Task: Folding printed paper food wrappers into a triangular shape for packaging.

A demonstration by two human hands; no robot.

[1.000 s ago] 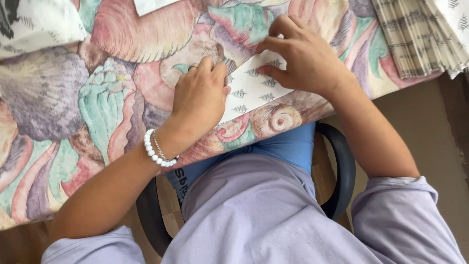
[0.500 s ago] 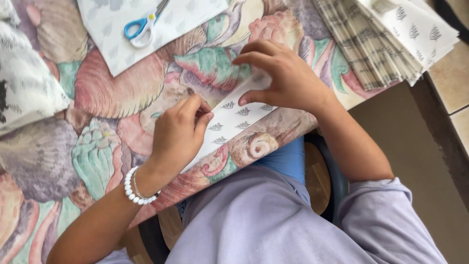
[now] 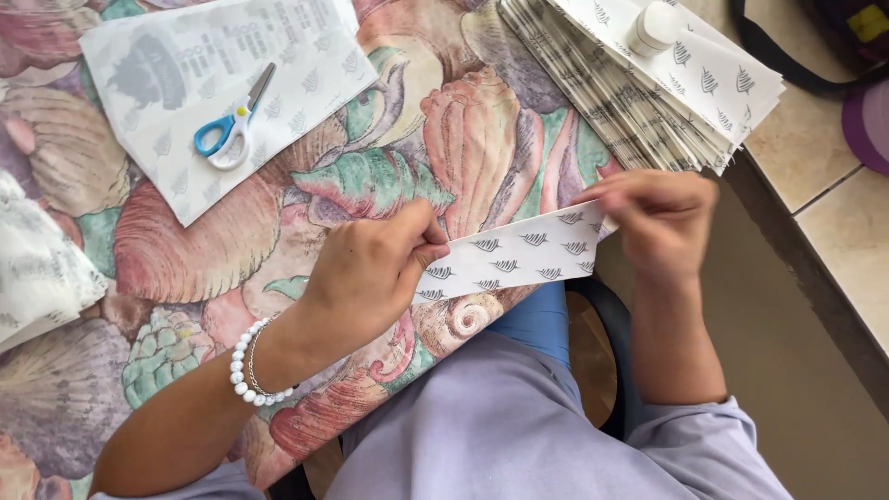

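Note:
A folded strip of white paper [image 3: 523,255] printed with small dark leaf shapes lies at the near edge of a table covered by a seashell-patterned cloth [image 3: 370,185]. My left hand [image 3: 370,273] pinches the strip's left end between thumb and fingers; a white bead bracelet is on that wrist. My right hand [image 3: 662,222] grips the strip's right end, which sticks out past the table's edge.
Blue-handled scissors [image 3: 231,125] lie on a flat printed sheet [image 3: 204,74] at the far left. A stack of folded papers [image 3: 648,83] with a white glue bottle [image 3: 653,26] on top sits at the far right. More white paper [image 3: 37,268] lies at the left edge. Tiled floor is on the right.
My hands have spread apart along the strip, the right one sliding to its right end. The view has shifted, so the scissors, sheet and paper stack show more fully.

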